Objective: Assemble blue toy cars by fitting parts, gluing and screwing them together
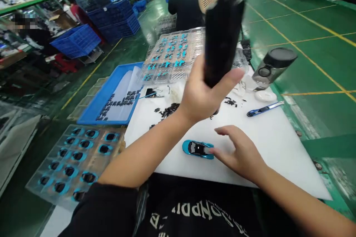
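My left hand [200, 94] is raised above the white work board [272, 144] and grips the tall black body of a small fan [222, 26], whose beige grille shows at the top. My right hand [239, 152] rests flat on the board, fingers apart, with its fingertips touching the rear of a blue toy car shell [198, 149]. Small black parts [168, 110] lie scattered on the board behind my left wrist.
A clear tray of blue car shells [75, 159] sits at the lower left, another clear tray [172, 57] at the back. A blue bin [97, 105] holds black parts. A blue utility knife [263, 109] and a black-lidded bottle [271, 67] lie at right. A person stands beyond.
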A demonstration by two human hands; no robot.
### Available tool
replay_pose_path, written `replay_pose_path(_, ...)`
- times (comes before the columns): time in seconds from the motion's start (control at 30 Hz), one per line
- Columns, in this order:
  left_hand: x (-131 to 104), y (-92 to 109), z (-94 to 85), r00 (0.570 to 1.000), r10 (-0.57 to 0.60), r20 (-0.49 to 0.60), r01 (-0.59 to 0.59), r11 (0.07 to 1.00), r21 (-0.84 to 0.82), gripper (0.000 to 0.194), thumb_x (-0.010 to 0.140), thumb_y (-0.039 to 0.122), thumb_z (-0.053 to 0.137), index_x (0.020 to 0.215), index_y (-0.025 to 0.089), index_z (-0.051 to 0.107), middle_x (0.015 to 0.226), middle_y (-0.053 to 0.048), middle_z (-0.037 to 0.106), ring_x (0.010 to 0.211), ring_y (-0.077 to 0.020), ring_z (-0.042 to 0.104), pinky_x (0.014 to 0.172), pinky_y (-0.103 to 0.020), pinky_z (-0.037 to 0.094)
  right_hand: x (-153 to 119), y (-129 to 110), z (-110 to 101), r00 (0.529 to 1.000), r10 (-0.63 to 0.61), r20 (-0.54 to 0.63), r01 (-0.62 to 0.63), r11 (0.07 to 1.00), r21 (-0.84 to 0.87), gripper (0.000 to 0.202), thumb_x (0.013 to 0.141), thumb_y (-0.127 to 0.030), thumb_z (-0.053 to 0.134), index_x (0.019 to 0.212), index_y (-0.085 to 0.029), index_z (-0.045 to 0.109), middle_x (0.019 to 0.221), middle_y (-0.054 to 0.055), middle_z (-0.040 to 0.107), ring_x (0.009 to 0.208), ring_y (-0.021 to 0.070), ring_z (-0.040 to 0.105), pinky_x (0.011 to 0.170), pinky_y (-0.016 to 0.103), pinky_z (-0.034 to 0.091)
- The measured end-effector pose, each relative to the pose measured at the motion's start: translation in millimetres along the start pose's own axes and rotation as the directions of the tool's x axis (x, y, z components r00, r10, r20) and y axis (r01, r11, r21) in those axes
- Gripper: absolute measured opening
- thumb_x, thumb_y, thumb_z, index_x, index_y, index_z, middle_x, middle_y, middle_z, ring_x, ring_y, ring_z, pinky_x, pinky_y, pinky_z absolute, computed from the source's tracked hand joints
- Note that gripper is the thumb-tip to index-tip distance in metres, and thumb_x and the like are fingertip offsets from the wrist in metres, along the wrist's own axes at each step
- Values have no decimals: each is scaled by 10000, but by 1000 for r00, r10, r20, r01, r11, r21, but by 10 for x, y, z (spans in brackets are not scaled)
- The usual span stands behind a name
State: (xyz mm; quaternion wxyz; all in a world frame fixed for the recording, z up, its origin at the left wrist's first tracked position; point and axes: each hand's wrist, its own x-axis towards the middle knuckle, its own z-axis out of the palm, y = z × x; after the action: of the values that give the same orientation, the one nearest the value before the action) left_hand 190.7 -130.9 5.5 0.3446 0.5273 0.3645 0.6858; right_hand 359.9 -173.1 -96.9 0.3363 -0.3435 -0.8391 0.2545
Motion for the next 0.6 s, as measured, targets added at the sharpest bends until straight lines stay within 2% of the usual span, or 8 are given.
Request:
replay_pose_path(0.1, -46, 163, -127, 989, 47, -140, -26, 989, 146, 529, 868, 635, 497, 1232, 251, 500, 920, -34, 588, 867, -233, 712, 620, -341, 568, -61, -88, 187, 976, -110, 186, 134, 983, -123, 598, 817, -462, 708, 1271, -146, 481, 1156, 196, 586, 1051, 359, 570, 860, 534, 520)
replay_pose_path(0.17, -61, 281, -150, 982, 79, -169, -37, 971, 238, 542, 905, 631, 408, 1271, 237, 469, 1013, -60, 585, 949, -255, 702, 661, -388, 574, -69, -117, 330, 959, -131, 250, 181, 966, -186, 638, 799, -468, 722, 1285, -129, 485, 1180, 208, 576, 1063, 390, 553, 874, 576, 505)
replay_pose_path(0.3, 63, 410, -82, 987, 141, -71, -103, 917, 386, 487, 949, 506, 380, 1333, 207, 409, 1202, -86, 542, 1119, -266, 634, 780, -462, 549, -19, -109, 429, 956, -115, 271, 165, 971, -171, 411, 846, -393, 679, 1161, -156, 565, 1111, 171, 601, 1027, 367, 557, 884, 564, 489)
replay_pose_path(0.37, 27, 404, -139, 987, 150, 53, -158, 895, 418, 494, 930, 372, 498, 1365, 176, 375, 1312, -96, 496, 1204, -239, 570, 891, -442, 516, 2, -104, 347, 962, -60, 265, 79, 995, -63, 365, 851, -386, 673, 1136, -183, 570, 1083, 145, 608, 1005, 336, 569, 873, 528, 494)
replay_pose_path(0.43, -199, 349, -309, 978, 115, 172, -180, 882, 436, 540, 893, 269, 591, 1377, 143, 389, 1360, -120, 480, 1204, -216, 548, 963, -387, 492, -2, -112, 209, 954, 27, 297, -67, 990, 127, 372, 853, -386, 668, 1160, -209, 555, 1086, 120, 612, 974, 295, 587, 837, 467, 511)
replay_pose_path(0.47, -372, 301, -428, 971, 135, 198, -211, 873, 440, 441, 909, 284, 564, 1325, 172, 472, 1258, -116, 552, 1113, -218, 588, 921, -388, 513, -14, -119, 137, 938, 66, 339, -156, 957, 245, 367, 863, -388, 654, 1171, -219, 550, 1085, 107, 616, 953, 273, 596, 815, 431, 516)
replay_pose_path(0.53, -757, 172, -680, 923, 164, 349, -317, 839, 442, 444, 834, 335, 680, 1240, 192, 573, 1098, -118, 627, 1048, -261, 604, 896, -427, 525, -43, -130, 20, 886, 94, 455, -330, 817, 473, 330, 902, -418, 603, 1162, -219, 562, 1020, 82, 635, 897, 233, 609, 772, 370, 514)
replay_pose_path(0.6, -1091, 33, -857, 902, 104, 420, -321, 812, 487, 545, 782, 362, 748, 1262, 181, 562, 1142, -142, 619, 1056, -269, 608, 882, -417, 540, -70, -125, -35, 837, 71, 543, -461, 625, 630, 335, 933, -470, 552, 1116, -193, 592, 926, 65, 639, 826, 203, 611, 752, 341, 502)
